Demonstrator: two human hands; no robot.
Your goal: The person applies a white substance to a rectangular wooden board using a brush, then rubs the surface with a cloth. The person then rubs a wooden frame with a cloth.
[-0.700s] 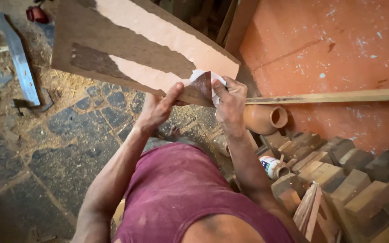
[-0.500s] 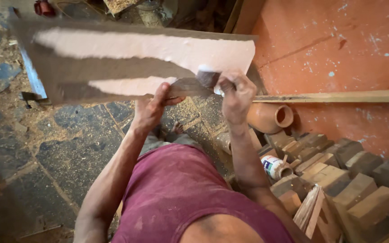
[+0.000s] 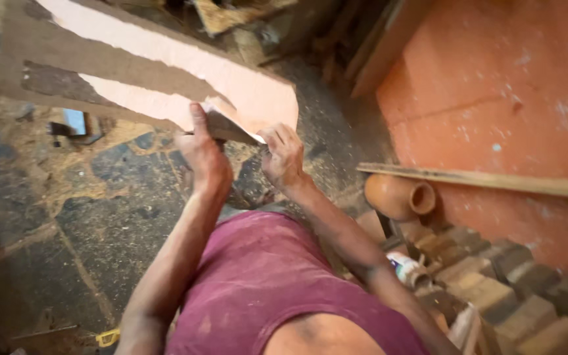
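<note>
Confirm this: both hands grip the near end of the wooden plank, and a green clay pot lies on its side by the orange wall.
Wrong on one point: the head view shows the clay pot is brownish orange, not green. Both the left hand and right hand do grip the plank by the orange wall.

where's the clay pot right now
In the head view, the clay pot lies on its side at right, under the wooden strip along the orange wall.

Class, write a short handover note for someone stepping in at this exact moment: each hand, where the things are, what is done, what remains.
Left hand and right hand: both grip the near end of the rough wooden plank, held up above the sawdust-strewn floor.
Nearby: clay pot at the orange wall, stacked wood blocks at right.
Done: plank lifted.
Left: plank not yet set down.
</note>
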